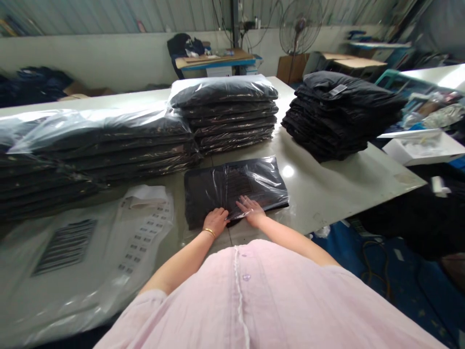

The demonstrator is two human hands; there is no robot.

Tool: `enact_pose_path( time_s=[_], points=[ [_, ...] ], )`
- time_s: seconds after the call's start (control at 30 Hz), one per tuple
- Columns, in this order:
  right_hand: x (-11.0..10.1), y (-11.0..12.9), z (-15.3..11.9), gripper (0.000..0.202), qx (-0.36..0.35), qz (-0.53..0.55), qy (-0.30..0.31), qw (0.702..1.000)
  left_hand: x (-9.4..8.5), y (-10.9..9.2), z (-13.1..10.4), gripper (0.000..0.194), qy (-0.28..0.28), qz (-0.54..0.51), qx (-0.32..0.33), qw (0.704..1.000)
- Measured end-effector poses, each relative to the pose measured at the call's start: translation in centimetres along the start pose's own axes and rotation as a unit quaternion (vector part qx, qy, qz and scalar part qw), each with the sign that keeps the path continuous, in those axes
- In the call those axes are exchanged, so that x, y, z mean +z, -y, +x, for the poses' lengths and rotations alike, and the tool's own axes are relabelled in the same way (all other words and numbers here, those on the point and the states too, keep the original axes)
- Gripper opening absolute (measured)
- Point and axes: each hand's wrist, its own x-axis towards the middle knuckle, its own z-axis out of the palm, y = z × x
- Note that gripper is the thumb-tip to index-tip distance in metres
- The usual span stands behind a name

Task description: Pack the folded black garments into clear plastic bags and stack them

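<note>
A folded black garment in a clear plastic bag (pixel 254 180) lies flat on the table before me. My left hand (pixel 217 220) is at its near edge, left of the middle, with the fingers curled onto the plastic; a gold bangle circles the wrist. Fingers spread, my right hand (pixel 251 210) lies on top of the bag near the front edge. Behind the garment stands a stack of bagged black garments (pixel 232 114). To the left runs another bagged stack (pixel 138 140). A pile of unbagged black garments (pixel 337 114) is at the back right.
Printed plastic bags and a sheet of labels (pixel 141 237) cover the left front of the table (pixel 308 194). A white box (pixel 421 148) is at the right, beyond the table's edge. A standing fan (pixel 300 26) and a desk (pixel 218 60) are behind.
</note>
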Motion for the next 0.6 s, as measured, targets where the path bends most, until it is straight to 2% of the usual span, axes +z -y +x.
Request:
enact_pose_path(
  time_s=[0.1, 0.17, 0.2, 0.27, 0.37, 0.4, 0.5, 0.6],
  points=[
    [-0.4, -0.7, -1.6, 0.067, -0.044, 0.006, -0.029, 0.999, 0.3, -0.5, 0.1, 0.018, 0.006, 0.007, -0.027, 1.0],
    [-0.8, -1.9, -3.4, 0.069, -0.048, 0.001, -0.044, 0.998, 0.5, -0.6, 0.1, 0.02, 0.007, 0.009, -0.035, 0.999],
    [-0.9, -2.7, -4.5, 0.069, -0.031, -0.005, -0.052, 0.998, 0.5, -0.7, 0.2, 0.021, 0.008, 0.01, -0.037, 0.999],
    [-1.1, -5.1, -7.0, 0.067, 0.053, -0.021, -0.071, 0.996, 0.6, -0.7, 0.3, 0.025, 0.012, 0.01, -0.044, 0.999],
    [-0.8, -9.2, -11.2, 0.063, 0.254, -0.036, -0.128, 0.958, 0.7, -0.7, 0.4, 0.029, 0.017, 0.023, -0.052, 0.998],
    [-0.6, -10.4, -12.5, 0.06, 0.273, -0.034, -0.135, 0.952, 0.8, -0.8, 0.4, 0.03, 0.018, 0.029, -0.05, 0.998],
    [0.0, -12.5, -15.4, 0.052, 0.227, -0.025, -0.128, 0.965, 1.0, -0.9, 0.5, 0.033, 0.018, 0.042, -0.046, 0.998],
    [0.1, -12.2, -16.1, 0.045, 0.242, -0.018, -0.149, 0.959, 1.2, -1.0, 0.6, 0.034, 0.013, 0.037, -0.051, 0.998]
  ],
)
